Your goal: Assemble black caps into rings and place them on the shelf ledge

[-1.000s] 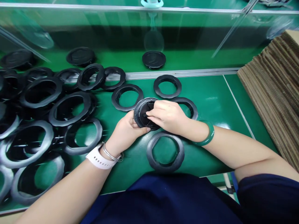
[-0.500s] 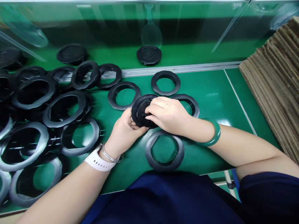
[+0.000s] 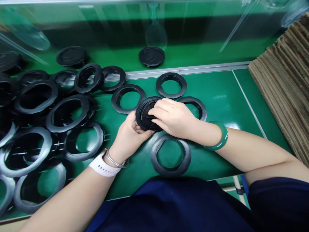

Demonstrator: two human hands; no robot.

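My left hand (image 3: 129, 133) grips the lower left edge of a round black plastic cap (image 3: 145, 112), held tilted just above the green bench (image 3: 217, 93). My right hand (image 3: 172, 117) lies over the cap's right side, fingers curled and pinching at a small part in its middle. What the fingertips press on is too small to make out. A black plastic ring (image 3: 171, 155) lies flat on the bench right below both hands. Another ring (image 3: 198, 108) sits partly hidden behind my right hand.
Many black rings (image 3: 67, 112) are piled at the left. Two more rings (image 3: 171, 85) lie beyond the hands. Black caps (image 3: 151, 56) sit behind a clear panel with a metal rail (image 3: 193, 70). A stack of corrugated cardboard (image 3: 287, 77) fills the right side.
Both hands and the cap have stayed together in nearly the same spot; the right fingers shifted slightly on the cap. The view tipped down a little.
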